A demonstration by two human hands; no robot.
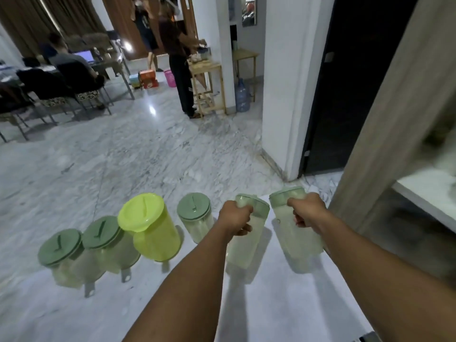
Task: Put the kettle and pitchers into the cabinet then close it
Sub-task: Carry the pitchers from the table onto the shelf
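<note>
Several plastic pitchers stand in a row on the marble floor (123, 156). My left hand (235, 218) grips the handle of a clear pitcher with a green lid (243, 245). My right hand (308, 209) grips the handle of another clear green-lidded pitcher (296, 245) beside it. To the left stand a third clear pitcher (196, 215), a bright lime-green pitcher (150, 225), and two more clear ones (108, 243) (61, 255). The open cabinet (424, 193) is at the right, with a white shelf showing. No kettle is in view.
A white pillar (283, 95) and a dark doorway (345, 82) lie ahead on the right. Farther back, a person (177, 58) stands at a wooden stand (209, 87), others sit at a table with chairs (61, 90), and a water jug (242, 96) stands by the wall.
</note>
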